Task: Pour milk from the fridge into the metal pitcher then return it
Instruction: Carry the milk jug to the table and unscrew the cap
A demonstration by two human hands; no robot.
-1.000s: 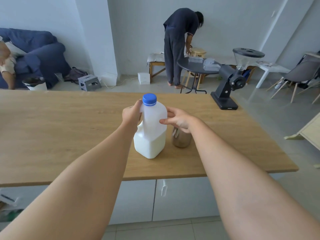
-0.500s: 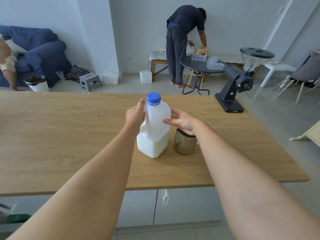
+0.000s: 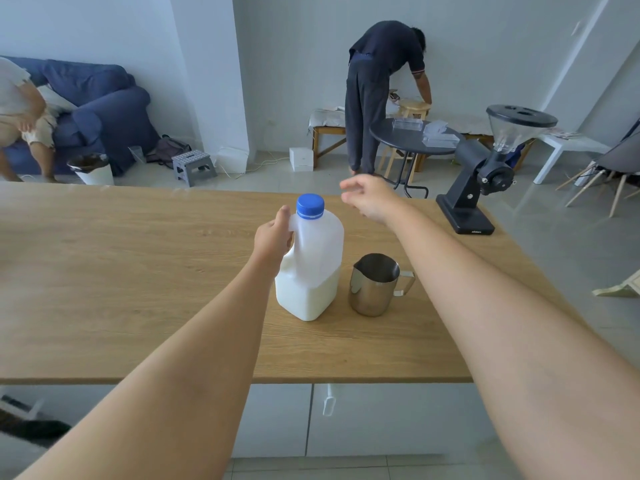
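A translucent plastic milk jug (image 3: 311, 271) with a blue cap (image 3: 310, 206) stands upright on the wooden table (image 3: 138, 271), about one third full. My left hand (image 3: 273, 237) grips its handle on the left side. Just right of the jug stands the empty metal pitcher (image 3: 374, 285), its handle pointing right. My right hand (image 3: 369, 199) hovers above and behind the jug, slightly blurred, fingers loosely apart and holding nothing. The cap is on the jug.
A black coffee grinder (image 3: 485, 174) stands at the table's far right corner. Beyond the table a person (image 3: 377, 91) bends over a stool by a round black table (image 3: 412, 140). Another person sits on a blue sofa (image 3: 104, 109) at far left.
My right hand has left the jug's side and risen up behind the cap, uncovering the pitcher. My left hand stays on the handle; the jug has not moved.
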